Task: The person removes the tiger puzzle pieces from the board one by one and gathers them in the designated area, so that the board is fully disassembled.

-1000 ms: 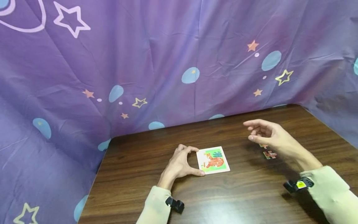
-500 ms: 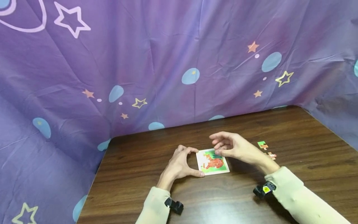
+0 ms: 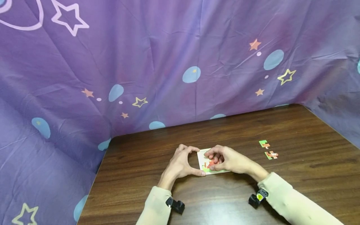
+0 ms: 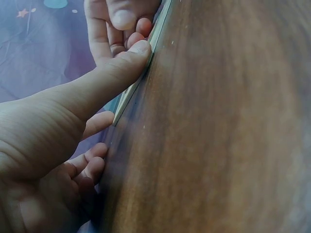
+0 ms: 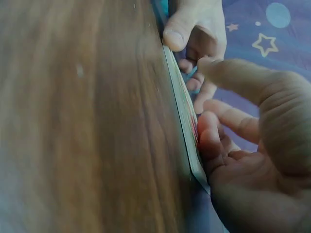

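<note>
I'm watching the left grip [image 3: 179, 164] holding the white-bordered puzzle board [image 3: 202, 161] by its left side, thumb and index finger spreading wide and touching its two left corners. The board is lying flat on the dark wooden counter [image 3: 140, 175], near the middle. The right grip [image 3: 233, 160] is reaching over it from the other side and covering most of the picture, so I'm catching only patches of orange and green. From the right wrist view I'm making out bent fingers touching the board's face, with the thumb standing apart from them; what their tips are covering, I cannot tell. Off to the right, well apart from the board, I'm seeing a green-and-orange piece [image 3: 263, 143] lying just beyond a mostly orange piece [image 3: 271, 155]
</note>
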Tool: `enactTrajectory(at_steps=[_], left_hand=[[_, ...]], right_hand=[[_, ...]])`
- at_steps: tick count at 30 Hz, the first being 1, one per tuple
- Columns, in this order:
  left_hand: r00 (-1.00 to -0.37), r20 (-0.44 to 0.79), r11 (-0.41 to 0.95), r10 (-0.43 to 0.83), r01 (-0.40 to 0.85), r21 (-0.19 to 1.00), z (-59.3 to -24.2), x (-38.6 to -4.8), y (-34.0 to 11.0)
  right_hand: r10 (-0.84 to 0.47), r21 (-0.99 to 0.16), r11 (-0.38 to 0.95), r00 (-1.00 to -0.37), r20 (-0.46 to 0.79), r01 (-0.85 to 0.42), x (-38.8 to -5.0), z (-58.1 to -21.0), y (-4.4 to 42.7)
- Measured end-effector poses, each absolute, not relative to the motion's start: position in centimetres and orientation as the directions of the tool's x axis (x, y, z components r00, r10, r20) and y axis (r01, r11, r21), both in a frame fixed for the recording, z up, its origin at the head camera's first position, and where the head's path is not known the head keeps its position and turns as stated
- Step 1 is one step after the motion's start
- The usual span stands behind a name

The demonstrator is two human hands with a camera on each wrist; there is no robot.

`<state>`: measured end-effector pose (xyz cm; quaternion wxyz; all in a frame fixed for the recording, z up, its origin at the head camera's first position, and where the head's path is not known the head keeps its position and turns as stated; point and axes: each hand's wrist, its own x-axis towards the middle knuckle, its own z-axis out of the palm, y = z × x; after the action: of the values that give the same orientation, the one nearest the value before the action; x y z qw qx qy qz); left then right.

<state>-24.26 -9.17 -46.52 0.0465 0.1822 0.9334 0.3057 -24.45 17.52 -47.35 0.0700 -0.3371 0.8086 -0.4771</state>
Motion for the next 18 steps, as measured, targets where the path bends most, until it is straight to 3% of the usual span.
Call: enactTrajectory(at_steps=[10, 18], left_hand=[[-0.929, 0.039, 0.743, 0.368, 0.319, 0.589, -46.62, -24.14, -9.08], [-0.928, 0.041, 0.742, 0.370, 0.321, 0.589, -46.42, -24.14, -8.98]], right_hand=[[-0.579, -0.735, 0.443, -0.790, 0.204, -0.514, -23.50, -47.44, 17.03], [-0.579, -0.735, 0.438, -0.788, 0.211, -0.518, -23.37, -47.34, 16.93]])
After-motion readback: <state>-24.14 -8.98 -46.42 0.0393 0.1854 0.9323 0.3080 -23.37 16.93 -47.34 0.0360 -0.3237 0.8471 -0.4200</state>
